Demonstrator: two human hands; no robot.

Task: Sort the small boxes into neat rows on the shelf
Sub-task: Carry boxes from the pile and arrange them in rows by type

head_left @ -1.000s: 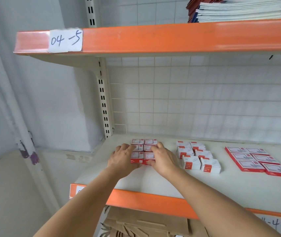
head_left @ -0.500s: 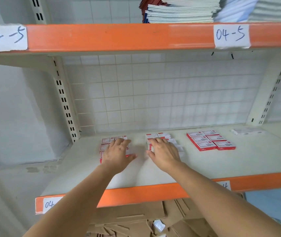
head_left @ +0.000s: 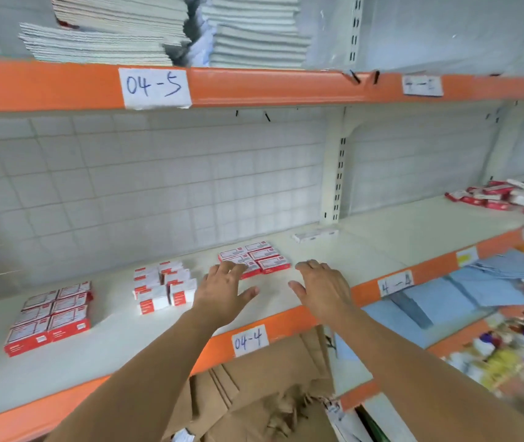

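While your left hand (head_left: 222,290) and right hand (head_left: 324,287) hover empty with fingers spread near the flat red boxes (head_left: 254,257), squaring that group appears next: close in from both sides.

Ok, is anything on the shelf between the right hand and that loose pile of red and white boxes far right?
Nothing visible. Only bare cream shelf lies between the open right hand and the jumbled pile of red and white boxes.
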